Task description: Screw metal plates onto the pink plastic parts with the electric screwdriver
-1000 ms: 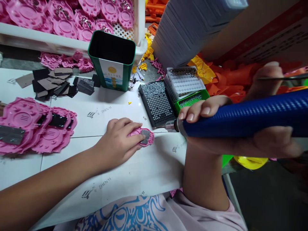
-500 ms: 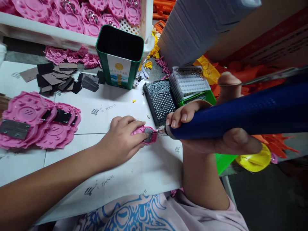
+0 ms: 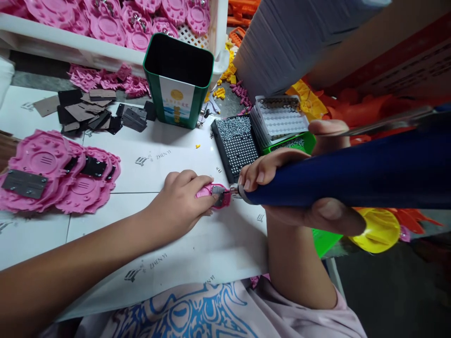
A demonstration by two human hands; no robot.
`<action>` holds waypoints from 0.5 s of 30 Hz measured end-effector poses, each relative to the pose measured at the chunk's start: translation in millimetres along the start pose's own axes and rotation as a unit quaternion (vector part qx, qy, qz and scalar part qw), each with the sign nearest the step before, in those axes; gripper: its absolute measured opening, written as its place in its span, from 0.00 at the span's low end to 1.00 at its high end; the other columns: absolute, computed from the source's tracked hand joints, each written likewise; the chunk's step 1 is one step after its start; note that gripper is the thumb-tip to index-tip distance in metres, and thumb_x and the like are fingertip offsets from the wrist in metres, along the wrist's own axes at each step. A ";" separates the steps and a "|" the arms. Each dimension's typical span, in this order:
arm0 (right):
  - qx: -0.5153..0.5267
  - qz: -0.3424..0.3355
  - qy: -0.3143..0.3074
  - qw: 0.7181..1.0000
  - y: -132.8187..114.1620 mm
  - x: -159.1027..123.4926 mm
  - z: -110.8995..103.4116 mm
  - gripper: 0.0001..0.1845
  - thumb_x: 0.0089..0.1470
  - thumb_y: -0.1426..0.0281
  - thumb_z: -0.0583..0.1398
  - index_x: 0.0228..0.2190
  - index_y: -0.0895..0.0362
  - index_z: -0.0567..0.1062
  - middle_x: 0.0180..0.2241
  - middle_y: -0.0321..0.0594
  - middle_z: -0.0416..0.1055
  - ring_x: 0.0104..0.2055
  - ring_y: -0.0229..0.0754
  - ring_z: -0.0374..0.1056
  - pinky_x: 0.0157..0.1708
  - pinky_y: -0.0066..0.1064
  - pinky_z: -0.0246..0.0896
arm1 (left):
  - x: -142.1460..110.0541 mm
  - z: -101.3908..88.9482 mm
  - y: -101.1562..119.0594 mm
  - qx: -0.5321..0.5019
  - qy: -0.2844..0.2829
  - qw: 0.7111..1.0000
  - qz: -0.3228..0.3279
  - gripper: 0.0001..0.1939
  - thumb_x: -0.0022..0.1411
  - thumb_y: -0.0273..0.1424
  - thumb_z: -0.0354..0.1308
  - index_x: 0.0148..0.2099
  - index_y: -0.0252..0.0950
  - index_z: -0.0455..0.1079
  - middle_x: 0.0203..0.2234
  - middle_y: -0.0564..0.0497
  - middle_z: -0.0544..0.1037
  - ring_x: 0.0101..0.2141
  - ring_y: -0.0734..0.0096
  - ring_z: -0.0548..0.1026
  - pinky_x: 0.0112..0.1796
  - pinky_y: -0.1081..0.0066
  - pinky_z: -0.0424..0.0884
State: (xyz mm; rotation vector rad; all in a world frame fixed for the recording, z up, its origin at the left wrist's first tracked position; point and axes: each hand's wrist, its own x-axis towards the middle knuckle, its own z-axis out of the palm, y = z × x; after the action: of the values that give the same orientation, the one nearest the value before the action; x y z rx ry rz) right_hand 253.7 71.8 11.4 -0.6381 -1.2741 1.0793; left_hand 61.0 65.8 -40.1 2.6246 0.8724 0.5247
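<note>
My left hand (image 3: 185, 199) is closed on a small pink plastic part (image 3: 205, 191), pressing it against the white-covered table. A dark grey plate (image 3: 219, 193) lies on that part, partly under my fingertips. My right hand (image 3: 278, 183) grips a blue electric screwdriver (image 3: 338, 176), its fingers wrapped round the body near the metal nose. The screwdriver lies nearly level in view, and its thin bit meets the grey plate. Just beyond the tip sits a black screw tray (image 3: 239, 145), with small screws standing in rows of holes and a loose heap at its far end.
Stacked pink parts with dark plates (image 3: 59, 173) lie at left. Loose grey and black plates (image 3: 91, 112) are spread behind them, beside a green tin (image 3: 178, 101). A white crate (image 3: 116, 58) of pink parts stands at the back. Clear trays (image 3: 280, 117) and a green bin (image 3: 324, 241) are at right.
The screwdriver's nose has come closer to the grey plate, and less of the bit shows. My left hand keeps its hold on the pink part. The whole view has shifted slightly.
</note>
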 end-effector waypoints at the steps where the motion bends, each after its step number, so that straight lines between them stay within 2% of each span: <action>1: -0.003 0.001 0.004 1.000 1.3 -0.3 -0.2 0.21 0.47 0.60 0.64 0.45 0.44 0.74 0.24 0.33 0.72 0.21 0.40 0.69 0.23 0.36 0.68 | 0.4 -0.3 0.2 0.004 -0.002 1.000 0.000 0.08 0.65 0.31 0.58 0.44 0.38 0.76 0.49 0.41 0.76 0.42 0.53 0.67 0.38 0.58 0.60; 4: -0.001 0.008 -0.010 1.000 3.2 1.1 -5.2 0.27 0.46 0.58 0.64 0.50 0.45 0.71 0.24 0.33 0.73 0.20 0.42 0.70 0.21 0.37 0.68 | 0.7 -0.5 -0.7 0.000 -0.007 1.000 0.002 0.08 0.66 0.32 0.57 0.44 0.38 0.76 0.48 0.41 0.76 0.42 0.54 0.67 0.38 0.58 0.60; 8: 0.033 0.014 -0.038 0.999 -2.5 6.1 -14.1 0.27 0.45 0.57 0.64 0.49 0.42 0.72 0.24 0.34 0.74 0.21 0.43 0.71 0.22 0.39 0.69 | -1.2 0.9 -4.4 -0.012 -0.014 1.000 0.005 0.09 0.67 0.34 0.56 0.46 0.40 0.76 0.50 0.42 0.75 0.44 0.54 0.66 0.41 0.57 0.60; 15: 0.006 0.016 0.106 0.994 -26.2 7.3 -21.2 0.25 0.38 0.54 0.65 0.43 0.40 0.76 0.19 0.31 0.71 0.19 0.43 0.64 0.24 0.41 0.65 | -2.7 -7.1 6.5 -0.010 -0.054 0.998 -0.025 0.14 0.68 0.33 0.55 0.54 0.39 0.72 0.52 0.41 0.74 0.47 0.53 0.67 0.45 0.55 0.63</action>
State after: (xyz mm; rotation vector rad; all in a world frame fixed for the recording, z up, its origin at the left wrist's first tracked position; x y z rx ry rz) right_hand 280.9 71.5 32.5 -0.7460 -1.0773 1.0154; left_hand 59.2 60.5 -31.9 2.5795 0.8911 0.3733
